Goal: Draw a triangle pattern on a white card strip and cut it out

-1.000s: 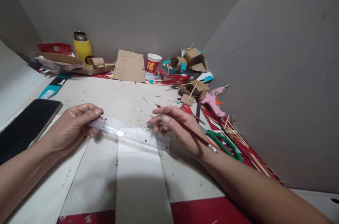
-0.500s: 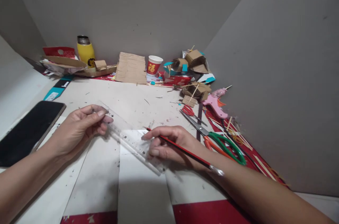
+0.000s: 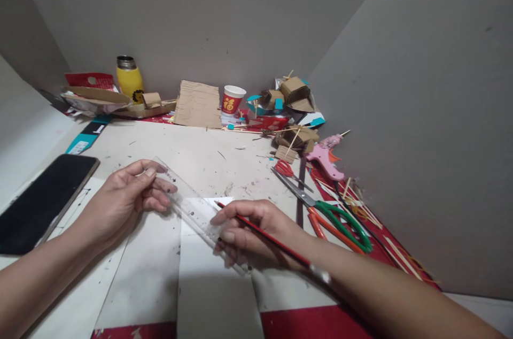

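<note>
"Two-handed, holding what, nearest first?"

"Over the white strip (image 3: pixel 218 301), slanting a clear ruler (image 3: pixel 194 209): grasping a pencil (image 3: pixel 276 243) in the right hand (image 3: pixel 256 232), apparently also pinching the near end; pinching the far end in the left hand (image 3: pixel 128 194)."

"Handling how?"

"Probably feeling light, stiff, slippery, possibly brittle; so best gripping edges near both ends."

"Beyond?"

"Seeing scissors (image 3: pixel 306 198), then, farther back, a paper cup (image 3: pixel 232 99)."
</note>
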Tool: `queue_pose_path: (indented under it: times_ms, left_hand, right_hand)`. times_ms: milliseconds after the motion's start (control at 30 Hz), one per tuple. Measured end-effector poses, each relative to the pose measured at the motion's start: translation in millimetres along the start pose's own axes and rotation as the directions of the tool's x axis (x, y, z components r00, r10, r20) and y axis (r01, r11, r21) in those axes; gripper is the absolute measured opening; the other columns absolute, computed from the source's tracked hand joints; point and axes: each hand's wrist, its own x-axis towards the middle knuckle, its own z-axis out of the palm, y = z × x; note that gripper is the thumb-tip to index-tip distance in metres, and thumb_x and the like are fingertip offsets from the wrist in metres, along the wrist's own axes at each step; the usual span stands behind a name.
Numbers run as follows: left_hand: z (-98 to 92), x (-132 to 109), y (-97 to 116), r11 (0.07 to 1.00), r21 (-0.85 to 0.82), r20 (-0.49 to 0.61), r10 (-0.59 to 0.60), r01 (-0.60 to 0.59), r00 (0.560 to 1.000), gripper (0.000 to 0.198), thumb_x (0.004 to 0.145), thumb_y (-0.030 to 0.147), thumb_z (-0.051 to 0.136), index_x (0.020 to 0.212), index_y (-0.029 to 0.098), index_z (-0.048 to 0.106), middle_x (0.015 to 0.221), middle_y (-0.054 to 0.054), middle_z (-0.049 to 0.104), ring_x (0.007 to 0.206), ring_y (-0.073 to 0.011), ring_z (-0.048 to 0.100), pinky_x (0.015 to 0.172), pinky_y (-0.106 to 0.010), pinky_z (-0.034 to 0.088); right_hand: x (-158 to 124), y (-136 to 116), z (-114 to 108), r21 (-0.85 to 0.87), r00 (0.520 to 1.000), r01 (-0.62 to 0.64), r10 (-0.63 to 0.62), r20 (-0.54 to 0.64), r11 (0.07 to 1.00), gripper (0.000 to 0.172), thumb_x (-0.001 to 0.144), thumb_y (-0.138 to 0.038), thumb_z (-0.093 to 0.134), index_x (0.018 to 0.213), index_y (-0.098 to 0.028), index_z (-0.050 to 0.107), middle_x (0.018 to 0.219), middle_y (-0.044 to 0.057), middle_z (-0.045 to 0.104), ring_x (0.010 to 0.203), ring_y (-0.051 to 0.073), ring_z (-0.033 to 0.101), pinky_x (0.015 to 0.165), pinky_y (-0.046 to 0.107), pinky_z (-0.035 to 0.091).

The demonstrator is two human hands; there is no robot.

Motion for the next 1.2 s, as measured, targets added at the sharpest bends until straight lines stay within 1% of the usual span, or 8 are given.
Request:
queue_pose_path:
  times_ms: [100,300,500,667,767,967,1067,1200]
  left_hand:
    - [0.5,-0.3,1.4,1.000,-0.027,0.003,-0.006,0.006,1.000,0.010,0.087,0.018,0.070,0.096,0.014,0.067,0.078,-0.011,0.077,0.055,-0.0136,0.069,0.054,-0.019,0.058]
    - [1.9,-1.4,4.7,0.999,-0.038,-0.005,-0.012,0.012,1.000,0.013,0.091,0.021,0.065,0.087,0.011,0.073,0.076,-0.013,0.077,0.055,-0.0151,0.070,0.055,-0.020,0.060]
    - [2.4,-2.6,4.0,0.998,-0.054,-0.007,-0.037,0.036,0.999,0.014,0.092,0.021,0.064,0.087,0.011,0.073,0.077,-0.012,0.077,0.056,-0.0151,0.071,0.055,-0.020,0.060]
    - [0.2,-3.9,3.0,0.995,-0.092,0.032,-0.037,0.040,0.999,0.013,0.092,0.021,0.064,0.091,0.012,0.073,0.079,-0.012,0.077,0.056,-0.0145,0.071,0.056,-0.021,0.061]
    - [-0.2,-5.2,3.2,0.995,-0.095,0.054,-0.023,0.028,0.998,0.013,0.091,0.024,0.069,0.090,0.013,0.074,0.080,-0.012,0.078,0.058,-0.0144,0.071,0.057,-0.020,0.061]
    - [1.4,-8.3,5.5,0.995,-0.097,0.079,-0.015,0.023,0.997,0.017,0.087,0.030,0.074,0.090,0.013,0.075,0.084,-0.012,0.078,0.065,-0.0178,0.074,0.063,-0.023,0.063]
    - [2.6,-9.9,7.7,0.993,-0.120,0.101,0.001,0.012,0.995,0.024,0.089,0.035,0.071,0.088,0.012,0.076,0.085,-0.013,0.078,0.070,-0.0212,0.075,0.065,-0.027,0.064]
    - [3.5,-10.7,10.8,0.989,-0.137,0.109,-0.035,0.050,0.993,0.029,0.092,0.037,0.065,0.094,0.010,0.076,0.094,-0.017,0.078,0.070,-0.0224,0.075,0.063,-0.029,0.064]
  right_hand:
    - [-0.2,1.9,2.6,0.050,0.998,-0.029,0.032,-0.054,0.998,0.032,0.086,-0.047,0.073,0.092,-0.016,0.064,0.066,0.000,0.069,0.047,0.008,0.062,0.041,0.017,0.045]
    - [3.1,-5.8,3.9,0.107,0.990,-0.054,0.067,-0.123,0.993,0.036,0.084,-0.049,0.072,0.077,-0.015,0.064,0.059,0.001,0.070,0.041,0.009,0.062,0.038,0.017,0.046]
    - [5.3,-8.0,1.8,0.199,0.995,-0.048,0.064,-0.073,0.979,0.037,0.081,-0.048,0.075,0.072,-0.014,0.064,0.057,0.003,0.072,0.040,0.011,0.064,0.039,0.018,0.048]
    - [6.0,-7.1,-2.5,0.267,0.998,-0.057,0.062,-0.012,0.962,0.029,0.084,-0.041,0.075,0.076,-0.014,0.067,0.070,0.008,0.077,0.048,0.012,0.069,0.037,0.015,0.046]
    - [6.4,-7.8,-4.8,0.286,0.995,-0.096,0.083,0.055,0.953,0.029,0.083,-0.042,0.076,0.088,-0.013,0.072,0.079,0.010,0.079,0.053,0.013,0.070,0.040,0.016,0.048]
    - [4.3,-13.0,-8.9,0.343,0.990,-0.120,0.086,0.114,0.931,0.038,0.079,-0.043,0.079,0.103,-0.014,0.073,0.080,0.008,0.077,0.050,0.008,0.061,0.043,0.016,0.041]
    - [2.5,-18.4,-10.9,0.228,0.999,-0.044,0.035,0.040,0.973,0.038,0.079,-0.041,0.080,0.106,-0.016,0.072,0.080,0.006,0.075,0.053,0.007,0.055,0.049,0.018,0.038]
    - [1.2,-24.4,-11.9,-0.128,0.994,0.072,-0.082,-0.075,0.989,0.043,0.073,-0.032,0.082,0.111,-0.016,0.068,0.086,0.004,0.068,0.070,0.013,0.057,0.063,0.025,0.043]
